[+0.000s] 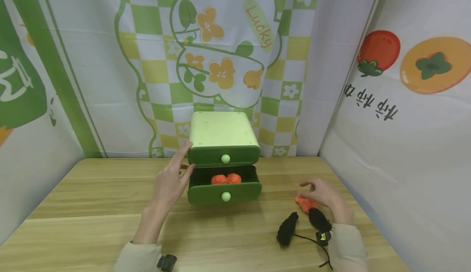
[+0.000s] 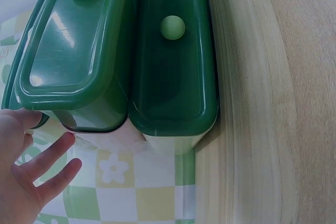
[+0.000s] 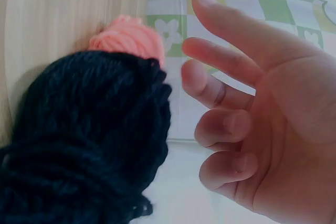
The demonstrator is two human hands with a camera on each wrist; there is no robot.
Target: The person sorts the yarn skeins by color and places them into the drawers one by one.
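Note:
A small pale green drawer box (image 1: 222, 129) stands at the back of the table. Its upper drawer (image 1: 206, 156) is pushed in, while the drawer under that (image 1: 206, 195) is pulled out and holds two orange yarn balls (image 1: 219, 179). Another closed green drawer (image 2: 173, 82), nearest the tabletop, shows in the left wrist view. My left hand (image 1: 170, 182) is at the box's left side, fingers extended, fingertips right at its front edge. Over an orange yarn bundle (image 1: 306, 205) hovers my right hand (image 1: 324, 192), fingers loosely bent with nothing between them. A black yarn skein (image 3: 94, 114) lies close beside it.
A second black yarn skein (image 1: 287, 229) lies on the wooden table (image 1: 235, 239), with a dark strand (image 1: 310, 239) trailing from it. Behind the box hangs a green checked curtain (image 1: 147, 18). A white printed sheet (image 1: 412, 149) borders the right side.

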